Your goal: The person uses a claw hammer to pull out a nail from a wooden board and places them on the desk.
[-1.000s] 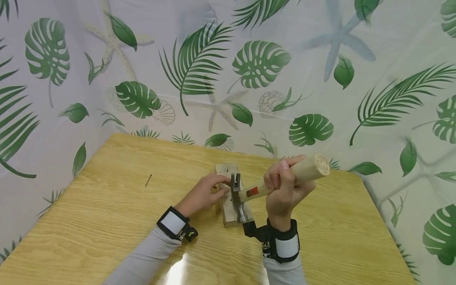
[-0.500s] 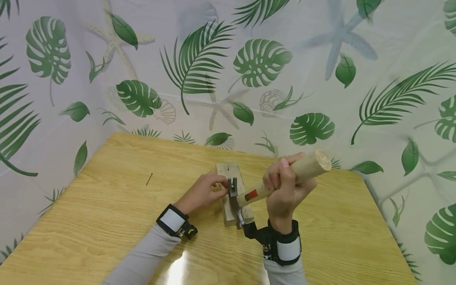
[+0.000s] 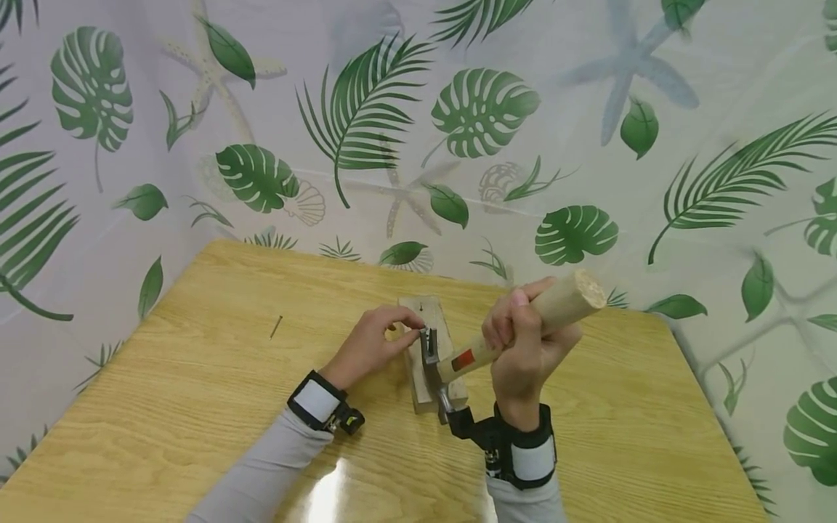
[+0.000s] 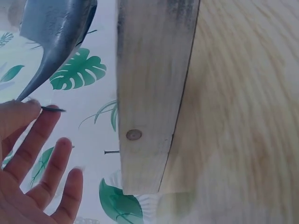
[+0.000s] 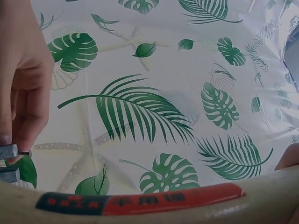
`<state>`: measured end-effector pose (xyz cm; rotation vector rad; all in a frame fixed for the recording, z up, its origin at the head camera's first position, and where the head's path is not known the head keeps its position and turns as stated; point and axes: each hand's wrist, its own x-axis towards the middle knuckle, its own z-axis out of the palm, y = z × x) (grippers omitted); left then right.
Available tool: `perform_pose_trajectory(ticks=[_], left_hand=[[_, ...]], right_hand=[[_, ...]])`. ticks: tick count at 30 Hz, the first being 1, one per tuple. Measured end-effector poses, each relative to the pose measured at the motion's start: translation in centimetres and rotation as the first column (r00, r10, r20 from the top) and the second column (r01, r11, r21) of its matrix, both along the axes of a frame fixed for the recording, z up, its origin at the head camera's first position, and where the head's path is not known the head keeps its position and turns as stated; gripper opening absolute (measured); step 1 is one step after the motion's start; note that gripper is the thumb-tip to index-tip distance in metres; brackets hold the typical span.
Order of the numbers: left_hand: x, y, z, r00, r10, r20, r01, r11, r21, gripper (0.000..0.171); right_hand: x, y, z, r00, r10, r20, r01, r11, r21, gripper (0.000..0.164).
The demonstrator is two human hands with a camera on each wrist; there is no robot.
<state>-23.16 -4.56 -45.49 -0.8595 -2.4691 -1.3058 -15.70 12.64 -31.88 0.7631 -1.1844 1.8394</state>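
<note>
My right hand [image 3: 523, 349] grips the thick wooden handle of a claw hammer [image 3: 555, 303], its head hanging over a wooden block [image 3: 428, 311] with the claw turned up and away. Thumb and forefinger of my left hand [image 3: 375, 338] pinch a thin dark nail [image 4: 53, 109] at the tip of the claw, the other fingers spread in the left wrist view. Part of the nail also shows beside the claw [image 5: 8, 151] in the right wrist view. At the block's far end another nail [image 4: 112, 152] stands up from the wood. The hammer head hides the block's middle.
A loose nail [image 3: 277, 327] lies on the wooden table [image 3: 196, 378] to the left of the block. Behind the table hangs a leaf-patterned sheet [image 3: 366, 240]. A round mark [image 4: 134, 134] shows on the block's side.
My left fingertips have shifted from beside the block up to the claw's tip. The hammer head has tilted and moved slightly left, while my right hand keeps its grip on the handle.
</note>
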Motion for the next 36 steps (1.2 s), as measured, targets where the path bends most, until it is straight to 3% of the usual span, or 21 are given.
perform_pose_trajectory(ticks=[6,10,15,20,25,27,31,36], left_hand=[[-0.6,-1.5,0.7,0.993,0.089,0.078,-0.087,0.996,-0.028,0.013],[-1.2,-3.9,1.2,0.967,0.209,0.146,-0.192,0.974,-0.123,0.015],[-1.6,-8.4,1.6,0.896,0.394,0.203,-0.329,0.898,-0.292,0.017],[-1.4,-12.2,1.8,0.812,0.517,0.273,-0.373,0.818,-0.439,0.019],[-1.1,-14.1,1.9,0.739,0.604,0.299,-0.406,0.753,-0.517,0.016],[-1.0,-14.4,1.8,0.719,0.629,0.296,-0.419,0.732,-0.538,0.014],[-1.1,-14.8,1.6,0.697,0.659,0.284,-0.438,0.704,-0.559,0.020],[-1.1,-14.9,1.5,0.685,0.670,0.284,-0.442,0.693,-0.570,0.039]], right_hand=[[0.0,0.2,0.2,1.000,-0.005,-0.001,0.005,1.000,0.001,0.022],[0.0,0.3,0.2,1.000,-0.008,0.001,0.008,1.000,-0.008,0.022],[0.0,0.4,0.1,1.000,-0.008,0.016,0.008,1.000,-0.002,0.022],[-0.1,0.4,0.0,1.000,-0.012,0.027,0.012,1.000,0.004,0.022],[-0.1,0.4,0.0,0.999,-0.004,0.041,0.004,1.000,0.004,0.021],[-0.1,0.4,-0.1,0.999,-0.002,0.047,0.002,1.000,0.004,0.021],[-0.1,0.4,0.0,0.998,0.002,0.057,-0.002,1.000,0.004,0.022],[-0.2,0.4,-0.1,0.998,0.005,0.059,-0.006,1.000,0.008,0.023]])
